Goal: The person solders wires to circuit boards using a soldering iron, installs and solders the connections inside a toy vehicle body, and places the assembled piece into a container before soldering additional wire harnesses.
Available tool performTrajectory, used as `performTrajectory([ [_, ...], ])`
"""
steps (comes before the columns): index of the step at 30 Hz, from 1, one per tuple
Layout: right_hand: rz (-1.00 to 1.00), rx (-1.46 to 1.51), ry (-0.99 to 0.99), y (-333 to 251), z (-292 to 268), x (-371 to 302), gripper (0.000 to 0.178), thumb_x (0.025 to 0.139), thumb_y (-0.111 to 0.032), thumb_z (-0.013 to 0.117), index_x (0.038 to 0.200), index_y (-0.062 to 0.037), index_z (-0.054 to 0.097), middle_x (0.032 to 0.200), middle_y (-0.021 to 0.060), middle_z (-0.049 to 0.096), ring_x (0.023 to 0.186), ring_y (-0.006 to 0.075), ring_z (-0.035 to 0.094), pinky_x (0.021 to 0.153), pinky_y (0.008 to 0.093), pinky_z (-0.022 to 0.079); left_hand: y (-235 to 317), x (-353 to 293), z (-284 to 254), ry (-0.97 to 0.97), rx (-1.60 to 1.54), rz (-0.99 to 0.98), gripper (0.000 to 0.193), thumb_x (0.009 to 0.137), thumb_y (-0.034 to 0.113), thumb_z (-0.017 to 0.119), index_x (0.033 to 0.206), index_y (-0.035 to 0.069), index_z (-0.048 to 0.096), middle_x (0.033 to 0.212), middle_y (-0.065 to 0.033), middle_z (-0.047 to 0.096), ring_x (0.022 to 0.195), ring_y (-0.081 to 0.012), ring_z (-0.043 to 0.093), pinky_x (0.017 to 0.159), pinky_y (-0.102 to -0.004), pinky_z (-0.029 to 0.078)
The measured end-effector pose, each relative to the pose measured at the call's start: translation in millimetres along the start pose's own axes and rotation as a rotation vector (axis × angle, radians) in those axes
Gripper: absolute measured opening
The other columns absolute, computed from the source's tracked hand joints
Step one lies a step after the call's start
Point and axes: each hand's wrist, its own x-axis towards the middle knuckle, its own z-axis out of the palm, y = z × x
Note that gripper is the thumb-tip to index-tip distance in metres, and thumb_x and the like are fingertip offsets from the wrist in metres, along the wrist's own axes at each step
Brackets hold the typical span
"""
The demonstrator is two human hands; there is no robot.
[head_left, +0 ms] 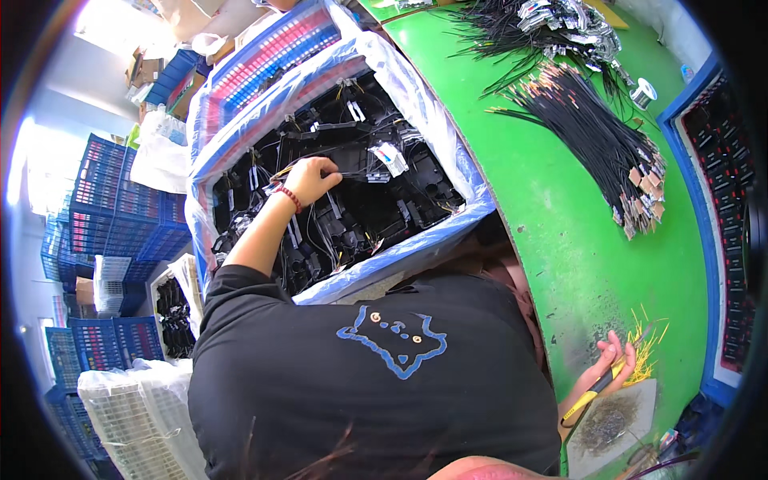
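Observation:
My left hand (308, 182), with a red bead bracelet at its wrist, reaches into a plastic-lined crate (400, 76). Its fingers are curled together among black plastic parts (352, 208) with thin wires; what they pinch is hidden. A white and silver piece (390, 158) lies on the parts to the right of that hand. At the lower right, my right hand (604, 372) grips a yellow and black soldering iron (590, 396), held slanted above the green table (592, 272). Beside its fingers lies a bunch of short yellow wires (644, 352).
A bundle of black wires (588, 132) lies on the table, with more wires and silver connectors (560, 32) behind it. A solder spool (642, 94) stands near a blue-framed tray (712, 216). A soiled grey plate (612, 428) sits under my right hand. Blue crates (120, 192) are stacked at left.

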Motion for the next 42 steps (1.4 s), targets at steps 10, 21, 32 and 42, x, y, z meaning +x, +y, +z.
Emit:
performTrajectory([
  [10, -0.066, -0.01, 0.043, 12.5, -11.5, -2.6, 0.027, 0.096, -0.007, 0.053, 0.119, 0.0032, 0.044, 0.101, 0.0208, 0.066, 0.073, 0.0185, 0.059, 0.068, 0.0286, 0.05, 16.6, -34.8, 4.4, 0.51, 0.285, 0.25, 0.023, 0.075, 0.026, 0.071, 0.065, 0.007, 0.064, 0.074, -0.0105, 0.062, 0.071, -0.0285, 0.061, 0.066, -0.0393, 0.05],
  [21, -0.098, 0.029, 0.041, 18.0, -12.9, -9.9, 0.027, 0.096, -0.008, 0.053, 0.118, 0.0034, 0.044, 0.101, 0.0197, 0.066, 0.07, 0.0171, 0.057, 0.067, 0.0287, 0.049, 16.8, -13.0, 63.7, 0.209, -1.267, -0.906, 0.05, 0.084, 0.033, 0.072, 0.12, 0.01, 0.046, 0.096, -0.0071, 0.06, 0.062, -0.016, 0.063, 0.042, -0.0231, 0.043],
  [32, -0.073, 0.012, 0.094, 18.5, -16.6, -15.7, 0.025, 0.095, -0.007, 0.053, 0.117, 0.0034, 0.046, 0.1, 0.0202, 0.066, 0.07, 0.0172, 0.057, 0.066, 0.0278, 0.049, -12.1, 35.0, 59.4, -0.163, -1.198, -1.134, 0.061, 0.078, 0.063, 0.064, 0.118, 0.017, 0.053, 0.112, -0.0175, 0.061, 0.081, -0.0267, 0.065, 0.066, -0.0371, 0.054],
  [42, -0.064, 0.008, 0.059, 20.0, -8.4, -14.4, 0.025, 0.095, -0.005, 0.052, 0.118, 0.0037, 0.045, 0.1, 0.0201, 0.066, 0.07, 0.0169, 0.057, 0.066, 0.0282, 0.049, -26.6, 71.7, 79.7, 0.143, -1.411, -1.101, 0.046, 0.087, 0.046, 0.058, 0.11, 0.006, 0.053, 0.102, -0.0203, 0.062, 0.082, -0.0299, 0.064, 0.066, -0.0388, 0.055],
])
